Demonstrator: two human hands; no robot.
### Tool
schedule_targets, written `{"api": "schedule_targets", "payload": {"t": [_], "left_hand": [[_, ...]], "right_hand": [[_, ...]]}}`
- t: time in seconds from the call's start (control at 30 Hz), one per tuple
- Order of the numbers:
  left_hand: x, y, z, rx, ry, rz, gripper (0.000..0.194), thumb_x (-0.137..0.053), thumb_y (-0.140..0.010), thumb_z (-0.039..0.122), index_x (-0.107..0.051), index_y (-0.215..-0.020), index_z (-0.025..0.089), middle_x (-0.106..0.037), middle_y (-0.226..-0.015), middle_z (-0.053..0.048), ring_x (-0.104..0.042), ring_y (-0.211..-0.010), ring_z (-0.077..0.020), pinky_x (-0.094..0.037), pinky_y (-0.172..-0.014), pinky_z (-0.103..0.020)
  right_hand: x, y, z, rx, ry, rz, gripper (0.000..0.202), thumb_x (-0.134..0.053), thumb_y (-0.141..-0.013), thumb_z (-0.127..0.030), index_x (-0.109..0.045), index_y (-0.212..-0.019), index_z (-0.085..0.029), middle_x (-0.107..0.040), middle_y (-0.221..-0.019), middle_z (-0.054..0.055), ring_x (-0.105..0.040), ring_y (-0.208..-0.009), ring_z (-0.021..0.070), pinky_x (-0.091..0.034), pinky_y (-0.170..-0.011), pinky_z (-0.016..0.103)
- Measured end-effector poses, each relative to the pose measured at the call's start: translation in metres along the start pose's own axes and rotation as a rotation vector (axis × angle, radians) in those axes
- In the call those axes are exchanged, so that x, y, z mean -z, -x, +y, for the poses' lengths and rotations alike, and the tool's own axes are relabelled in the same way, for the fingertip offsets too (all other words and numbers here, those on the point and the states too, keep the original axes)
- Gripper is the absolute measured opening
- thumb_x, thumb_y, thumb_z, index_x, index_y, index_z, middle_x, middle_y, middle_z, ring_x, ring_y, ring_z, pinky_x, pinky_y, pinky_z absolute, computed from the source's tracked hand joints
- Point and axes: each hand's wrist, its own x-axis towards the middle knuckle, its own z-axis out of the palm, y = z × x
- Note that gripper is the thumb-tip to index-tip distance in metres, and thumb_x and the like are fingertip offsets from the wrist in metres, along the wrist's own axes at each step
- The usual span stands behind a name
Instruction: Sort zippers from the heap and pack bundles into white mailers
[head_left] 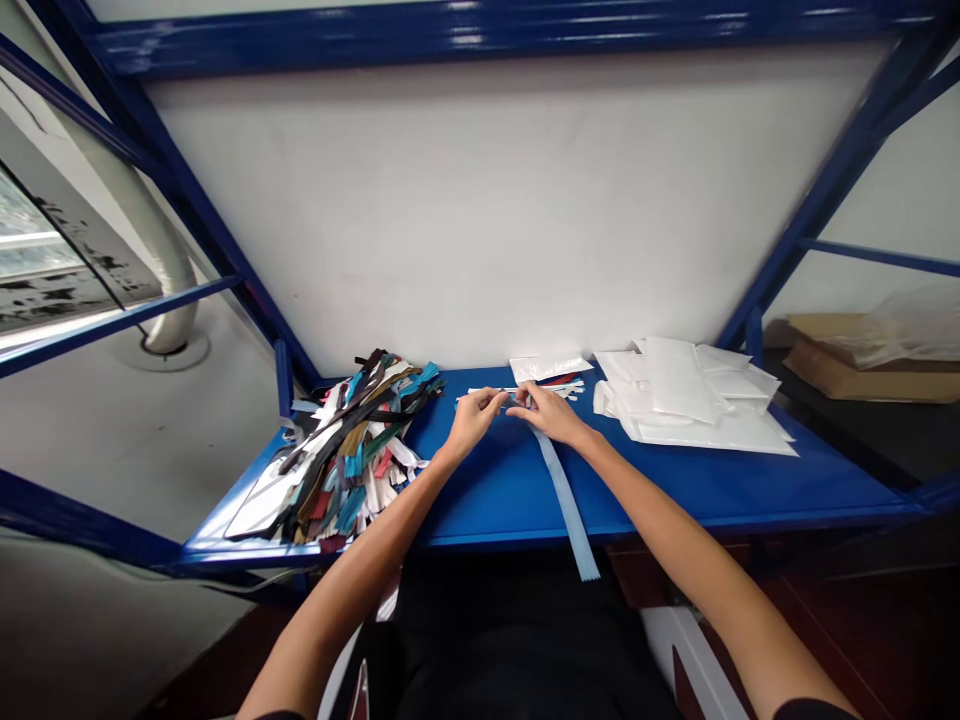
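Note:
Both hands meet over the middle of the blue table (480,500). My left hand (477,415) is closed, its thumb and fingers pinching the upper end of a light blue zipper strip (564,495). Close beside it on the right, my right hand (547,412) pinches the same strip near that end. The strip hangs down from my right hand across the table, and its lower end passes over the front edge. Just behind my hands lie several thin strips (571,388), white and red, partly hidden by my fingers.
A heap of many-coloured zipper strips (360,450) covers the table's left side. White plastic envelopes (682,395) are piled at the right, and a clear packet (550,368) lies at the back. Blue frame posts (795,215) flank the table; a cardboard box (870,365) stands beyond.

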Motion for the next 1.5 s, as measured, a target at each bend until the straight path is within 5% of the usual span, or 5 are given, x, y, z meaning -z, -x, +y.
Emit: {"api": "schedule_targets", "payload": {"t": [0.2, 0.63, 0.97, 1.23, 1.5], "left_hand": [[0.000, -0.002, -0.004, 0.087, 0.038, 0.043, 0.050, -0.067, -0.092, 0.064, -0.069, -0.074, 0.018, -0.061, -0.063, 0.001, -0.049, -0.058, -0.0127, -0.035, -0.057, -0.026], [-0.003, -0.003, -0.002, 0.073, 0.013, 0.024, 0.052, -0.068, -0.091, 0.065, -0.071, -0.072, 0.017, -0.060, -0.061, 0.000, -0.045, -0.054, -0.0122, -0.034, -0.053, -0.027], [0.074, -0.024, -0.026, 0.160, -0.448, 0.579, 0.044, -0.042, -0.109, 0.046, -0.064, -0.081, 0.021, -0.068, -0.076, -0.006, -0.064, -0.073, -0.0209, -0.049, -0.075, -0.031], [0.036, -0.013, -0.025, -0.151, -0.660, 0.260, 0.044, -0.057, -0.107, 0.042, -0.059, -0.143, 0.017, -0.063, -0.145, -0.020, -0.056, -0.134, -0.0352, -0.046, -0.110, -0.047], [0.002, 0.002, 0.004, -0.450, -0.545, 0.008, 0.036, -0.048, -0.112, 0.044, -0.079, -0.117, 0.025, -0.075, -0.110, -0.011, -0.065, -0.103, -0.0264, -0.044, -0.097, -0.042]], "right_hand": [[-0.009, 0.000, -0.008, 0.108, 0.253, 0.106, 0.030, -0.062, -0.107, -0.047, -0.068, -0.092, -0.022, -0.071, -0.096, 0.007, -0.062, -0.076, 0.0198, -0.035, -0.064, 0.030], [-0.030, -0.006, 0.001, -0.077, -0.166, 0.072, 0.040, -0.053, -0.103, -0.049, -0.072, -0.082, -0.021, -0.068, -0.074, 0.002, -0.058, -0.068, 0.0189, -0.042, -0.064, 0.029], [0.029, -0.003, 0.027, -0.245, -0.036, 0.324, 0.028, -0.065, -0.090, -0.041, -0.065, -0.068, -0.023, -0.065, -0.066, 0.004, -0.055, -0.066, 0.0217, -0.036, -0.066, 0.032], [0.021, -0.007, 0.016, -0.178, -0.240, 0.310, 0.048, -0.063, -0.094, -0.066, -0.075, -0.091, -0.020, -0.073, -0.081, 0.006, -0.062, -0.073, 0.0210, -0.049, -0.068, 0.032], [-0.021, -0.004, -0.003, -0.079, -0.282, 0.007, 0.046, -0.069, -0.092, -0.061, -0.065, -0.071, -0.021, -0.062, -0.069, 0.001, -0.054, -0.070, 0.0190, -0.046, -0.069, 0.032]]}}
